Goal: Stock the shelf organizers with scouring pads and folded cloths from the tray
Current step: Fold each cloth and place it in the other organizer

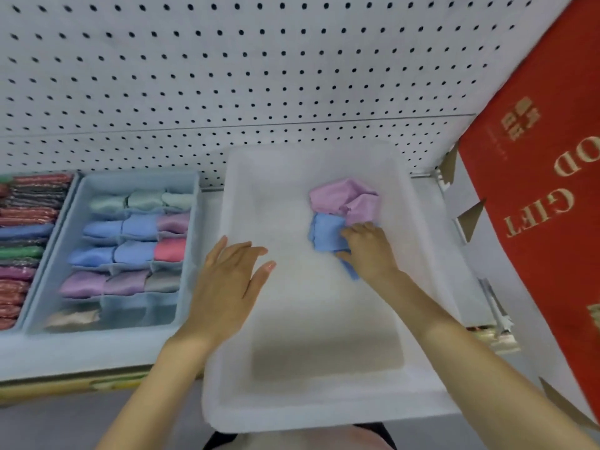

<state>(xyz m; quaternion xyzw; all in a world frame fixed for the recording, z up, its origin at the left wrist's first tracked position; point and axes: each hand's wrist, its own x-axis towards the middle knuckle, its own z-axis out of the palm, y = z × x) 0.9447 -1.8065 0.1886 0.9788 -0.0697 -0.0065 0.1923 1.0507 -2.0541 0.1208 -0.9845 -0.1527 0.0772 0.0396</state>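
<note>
A translucent white tray (428, 287) sits on the shelf in front of me. At its far right lie a folded blue cloth (324, 230) and two pink cloths (344, 198). My right hand (368, 250) grips the blue cloth with curled fingers. My left hand (227, 284) hovers open over the tray's left rim, fingers straight. To the left, a light blue divided organizer (191, 254) holds several folded cloths in green, blue, pink and purple. Beside it, another organizer (65, 203) is packed with glittery scouring pads (26, 222).
A white pegboard wall (259, 76) backs the shelf. A red gift box (535, 206) leans at the right, close to the tray. The front compartments of the cloth organizer hold one beige cloth (73, 318). The shelf's front edge (65, 384) runs along the lower left.
</note>
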